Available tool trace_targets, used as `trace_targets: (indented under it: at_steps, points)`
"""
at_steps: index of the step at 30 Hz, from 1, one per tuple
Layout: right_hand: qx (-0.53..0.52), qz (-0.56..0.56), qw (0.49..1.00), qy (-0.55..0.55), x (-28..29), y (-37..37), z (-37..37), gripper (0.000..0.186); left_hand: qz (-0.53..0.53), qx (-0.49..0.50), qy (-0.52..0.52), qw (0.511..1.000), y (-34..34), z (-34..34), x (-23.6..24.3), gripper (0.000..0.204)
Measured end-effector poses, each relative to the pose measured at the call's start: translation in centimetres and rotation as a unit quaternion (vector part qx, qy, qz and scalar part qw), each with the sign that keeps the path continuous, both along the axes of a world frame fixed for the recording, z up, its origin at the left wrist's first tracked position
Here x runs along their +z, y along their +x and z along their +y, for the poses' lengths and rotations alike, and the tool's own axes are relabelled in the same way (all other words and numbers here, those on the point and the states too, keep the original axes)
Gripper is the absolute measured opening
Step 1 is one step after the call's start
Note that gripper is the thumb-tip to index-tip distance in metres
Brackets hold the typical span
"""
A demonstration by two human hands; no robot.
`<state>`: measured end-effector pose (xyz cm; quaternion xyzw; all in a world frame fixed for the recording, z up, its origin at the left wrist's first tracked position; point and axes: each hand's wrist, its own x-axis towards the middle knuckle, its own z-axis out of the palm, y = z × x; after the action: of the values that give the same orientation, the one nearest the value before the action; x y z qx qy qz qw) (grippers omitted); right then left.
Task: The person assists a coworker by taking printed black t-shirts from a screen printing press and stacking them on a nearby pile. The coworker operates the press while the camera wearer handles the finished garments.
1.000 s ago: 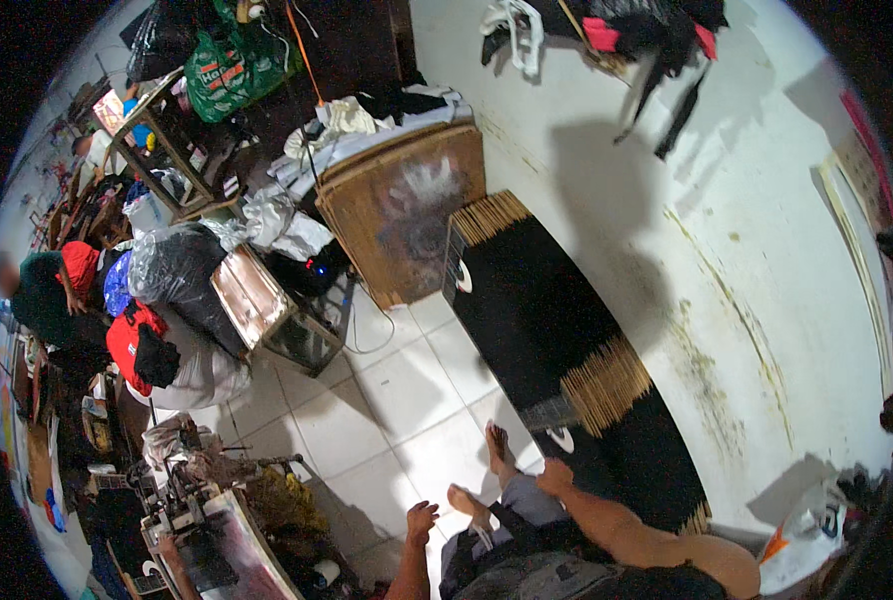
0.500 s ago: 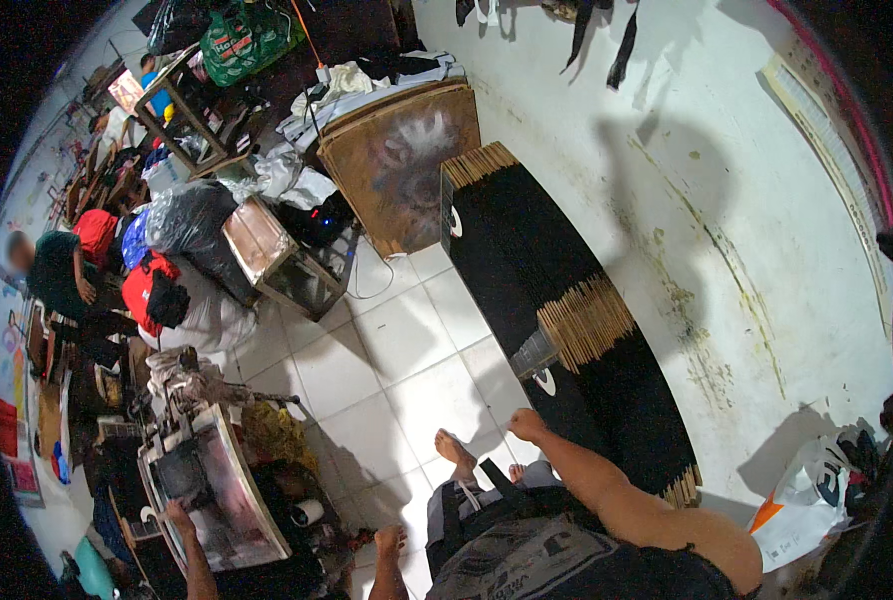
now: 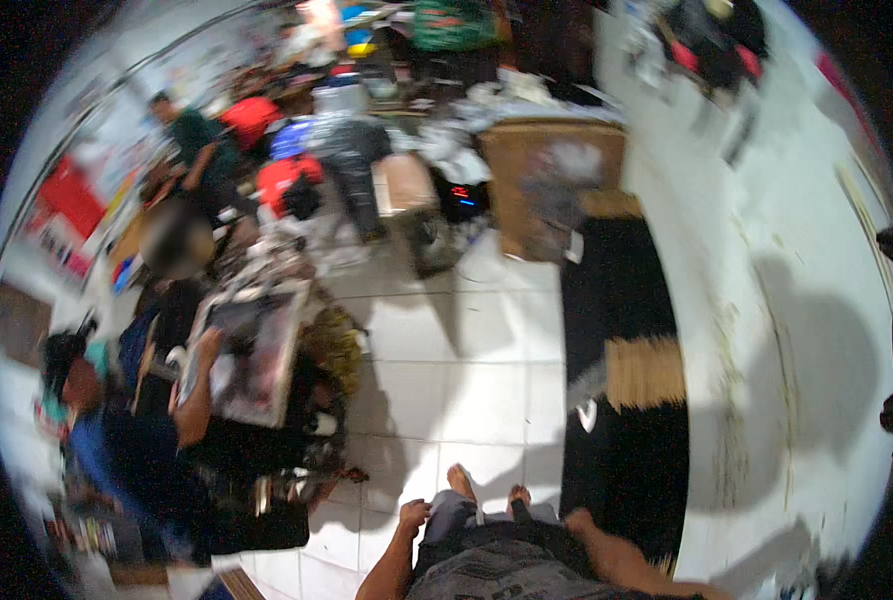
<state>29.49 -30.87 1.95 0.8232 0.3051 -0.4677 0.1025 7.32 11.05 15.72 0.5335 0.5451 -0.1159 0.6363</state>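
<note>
My left hand (image 3: 415,515) hangs beside my left thigh with its fingers loosely curled, and nothing shows in it. On the other side, my right hand (image 3: 579,522) hangs by my right hip at the near edge of a long row of thin black panels (image 3: 622,480). Motion smears that hand and its fingers cannot be made out; whether it touches the panels is unclear. The panels are stacked along the wall, with a brown wooden-looking section (image 3: 647,373) midway and a pale curved mark on one end.
A seated co-worker in dark blue (image 3: 132,475) at the left has a hand on a framed screen (image 3: 252,350). Another person in dark green (image 3: 199,140) is farther back. A brown board (image 3: 537,160), bagged piles (image 3: 352,165) and a wooden stool (image 3: 407,200) stand beyond the tiled floor (image 3: 437,400).
My view has swung left and straightened, bringing the seated co-worker into sight. My right hand has lowered from in front of the black panels to beside my hip.
</note>
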Motion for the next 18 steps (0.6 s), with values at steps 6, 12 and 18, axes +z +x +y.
trace_targets:
  at_steps: [6, 12, 18]
  points:
    - [0.264, -0.114, 0.948, 0.140, -2.3, 3.4, -0.3, 0.018, 0.159, -0.265, 0.145, 0.940, -3.0, -2.6, -8.2, 0.027]
    - [0.105, -0.054, 0.980, 0.158, -4.9, 11.1, 10.1, 0.022, 0.121, -0.167, 0.133, 0.970, -5.3, -2.8, -8.2, 0.031]
    - [-0.394, 0.135, 0.871, 0.259, 6.1, 11.3, 26.1, 0.010, 0.090, -0.114, 0.192, 0.971, -10.0, -2.6, -6.5, 0.034]
